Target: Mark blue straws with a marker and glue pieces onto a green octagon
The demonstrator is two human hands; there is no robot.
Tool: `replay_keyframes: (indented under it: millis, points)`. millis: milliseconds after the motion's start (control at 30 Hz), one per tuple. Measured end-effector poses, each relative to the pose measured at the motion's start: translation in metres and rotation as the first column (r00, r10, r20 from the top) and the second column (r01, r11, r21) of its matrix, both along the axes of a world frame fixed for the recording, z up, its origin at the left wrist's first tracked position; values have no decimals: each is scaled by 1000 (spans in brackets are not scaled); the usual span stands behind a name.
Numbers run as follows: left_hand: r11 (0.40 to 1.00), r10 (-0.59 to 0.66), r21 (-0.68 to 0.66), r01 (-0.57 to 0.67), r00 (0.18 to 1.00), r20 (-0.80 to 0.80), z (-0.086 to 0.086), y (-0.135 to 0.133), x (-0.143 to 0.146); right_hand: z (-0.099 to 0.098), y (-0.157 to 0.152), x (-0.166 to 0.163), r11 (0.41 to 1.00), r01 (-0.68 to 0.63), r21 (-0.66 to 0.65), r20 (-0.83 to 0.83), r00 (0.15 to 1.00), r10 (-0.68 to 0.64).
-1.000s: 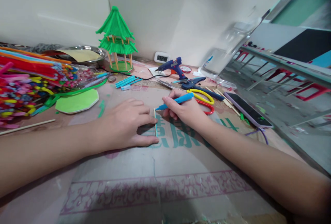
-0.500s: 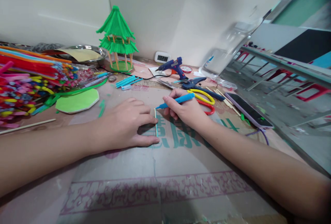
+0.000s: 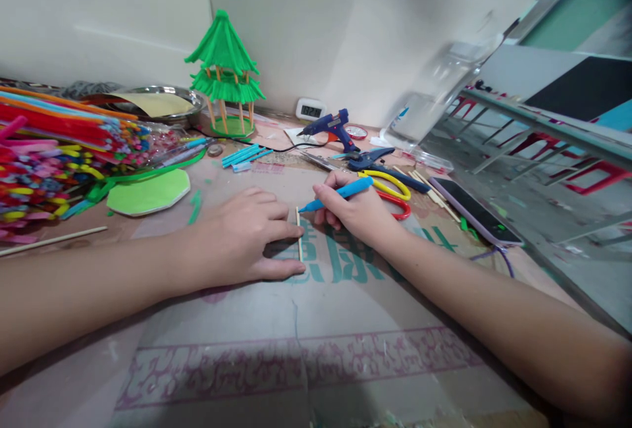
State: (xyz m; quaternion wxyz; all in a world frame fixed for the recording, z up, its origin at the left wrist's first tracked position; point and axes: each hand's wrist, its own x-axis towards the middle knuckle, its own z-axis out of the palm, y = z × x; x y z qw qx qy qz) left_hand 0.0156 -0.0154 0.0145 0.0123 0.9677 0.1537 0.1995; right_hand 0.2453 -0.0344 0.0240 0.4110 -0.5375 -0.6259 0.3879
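My left hand (image 3: 241, 237) lies flat on the cardboard-covered table (image 3: 306, 342), fingers stretched out, its forefinger and thumb pressing a thin wooden stick (image 3: 299, 237) against the surface. My right hand (image 3: 358, 211) is closed round a blue craft knife (image 3: 340, 192), gripped like a pen. The knife's tip rests at the far end of the stick.
Behind the hands stand a green pagoda model (image 3: 224, 72), a blue glue gun (image 3: 332, 126), yellow and red scissors (image 3: 390, 191), blue pliers (image 3: 370, 159) and a phone (image 3: 474, 209). Left are bundled pipe cleaners (image 3: 54, 151), a green paper disc (image 3: 148, 192) and a loose stick (image 3: 49, 241).
Almost nothing has moved. The knife tip and right hand have shifted very slightly along the far end of the stick; the left hand still holds the stick down.
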Motion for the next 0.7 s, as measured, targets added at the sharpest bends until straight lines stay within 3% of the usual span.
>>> replay_keyframes:
  millis: [700]
  points:
    - [999, -14, 33, 14, 1000, 16, -2, 1, 1, 1, -2, 0, 999, -31, -12, 3, 1000, 31]
